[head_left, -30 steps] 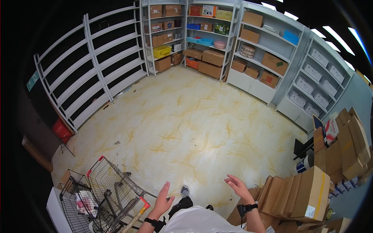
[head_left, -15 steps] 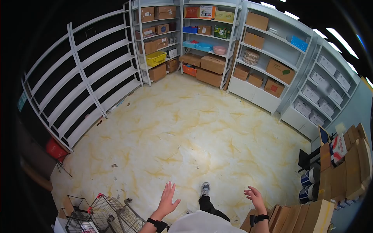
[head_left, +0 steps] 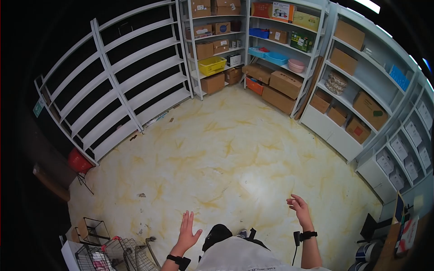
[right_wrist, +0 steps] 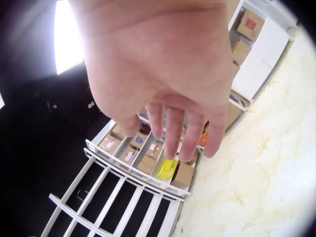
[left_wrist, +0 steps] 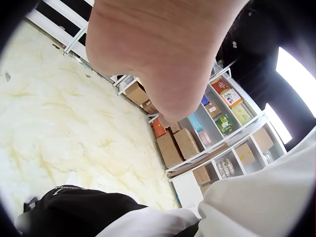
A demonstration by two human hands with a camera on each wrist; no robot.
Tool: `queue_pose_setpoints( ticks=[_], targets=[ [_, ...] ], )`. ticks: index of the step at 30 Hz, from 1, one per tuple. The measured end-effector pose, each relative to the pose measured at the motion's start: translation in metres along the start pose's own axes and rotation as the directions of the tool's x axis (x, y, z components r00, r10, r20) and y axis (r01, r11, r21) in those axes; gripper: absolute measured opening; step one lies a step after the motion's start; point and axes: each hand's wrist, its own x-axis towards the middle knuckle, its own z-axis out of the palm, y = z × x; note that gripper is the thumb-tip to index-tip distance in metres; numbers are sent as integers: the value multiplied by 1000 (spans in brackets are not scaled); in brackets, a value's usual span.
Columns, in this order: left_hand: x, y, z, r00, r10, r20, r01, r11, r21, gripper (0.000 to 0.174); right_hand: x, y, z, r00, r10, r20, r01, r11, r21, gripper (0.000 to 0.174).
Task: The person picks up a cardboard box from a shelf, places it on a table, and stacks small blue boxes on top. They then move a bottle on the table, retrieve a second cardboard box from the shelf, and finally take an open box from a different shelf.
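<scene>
Both hands are raised in front of the body above the pale, yellow-streaked floor (head_left: 194, 171), holding nothing. My left hand (head_left: 187, 232) has its fingers extended and the thumb spread to the side; in the left wrist view its palm (left_wrist: 153, 44) fills the top. My right hand (head_left: 300, 211) is held out with relaxed, slightly bent fingers; the right wrist view shows its fingers (right_wrist: 174, 133) hanging loosely apart. Each wrist wears a black strap (head_left: 308, 235). A shopping cart (head_left: 124, 253) stands at the lower left, nearest the left hand but apart from it.
Bare white shelving (head_left: 122, 81) lines the left. Shelves at the back hold cardboard boxes (head_left: 212, 83), a yellow basket (head_left: 212, 66) and blue basins (head_left: 275, 58). A white cabinet shelf (head_left: 327, 128) stands at right. A red bucket-like item (head_left: 79, 160) and blue-white buckets (head_left: 367, 252) sit at the sides.
The view has moved forward and turned right; shelves at the back appear larger. The cart and the right-hand cardboard pile have slipped towards the lower edges. Both hands stay raised and hold nothing.
</scene>
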Motion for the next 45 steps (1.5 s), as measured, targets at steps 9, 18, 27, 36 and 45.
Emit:
queue_pose_setpoints(
  ticks=[9,18,27,36,45],
  targets=[
    [174,-30,39,998,-63,13,63,998,-7,88,218,-42,52,966,10,258,1,999,-42,40],
    [475,-62,-2,999,-4,37,9,991,-137,81,388,-90,50,977,165,134,-143,977,-156,42],
    [714,-48,-26,960,94,262,-73,993,-89,79,527,-98,30,966,237,-105,-237,971,14,44],
    [897,-19,-3,978,-21,209,30,999,-41,84,806,-120,10,971,235,-39,-227,963,144,43],
    [1055,-15,-43,957,-270,-101,177,827,-534,96,1130,-279,32,986,-90,137,56,970,238,47]
  ],
)
